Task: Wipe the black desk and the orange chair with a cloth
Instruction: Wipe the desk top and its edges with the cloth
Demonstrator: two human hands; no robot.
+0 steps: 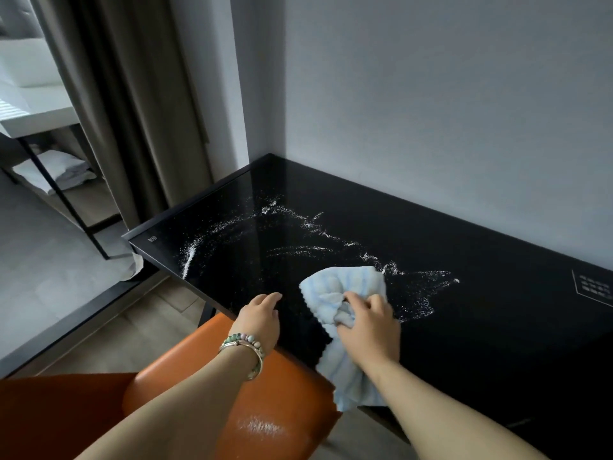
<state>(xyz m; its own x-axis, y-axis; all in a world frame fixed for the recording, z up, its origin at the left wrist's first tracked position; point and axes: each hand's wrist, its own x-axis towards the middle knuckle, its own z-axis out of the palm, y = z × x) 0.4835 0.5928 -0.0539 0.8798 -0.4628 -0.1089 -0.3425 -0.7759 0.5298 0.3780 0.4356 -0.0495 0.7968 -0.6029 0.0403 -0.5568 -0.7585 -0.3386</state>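
The black desk [381,220] runs along the grey wall, its glossy top streaked with white powder [265,227]. My right hand [370,323] grips a bunched light blue striped cloth [341,287] and holds it on the desk near the front edge; a tail of the cloth hangs over that edge. My left hand [260,315], beaded bracelets on its wrist, rests with relaxed fingers on the desk's front edge, left of the cloth. The orange chair [265,393] stands tucked under the desk below my arms, with a white smear on its seat.
A white printed label [593,288] marks the desk top at the far right. Brown curtains [132,111] hang left of the desk's corner. Beyond them stands a black-framed shelf [53,174] with folded white linen. Grey floor and wood flooring lie to the left.
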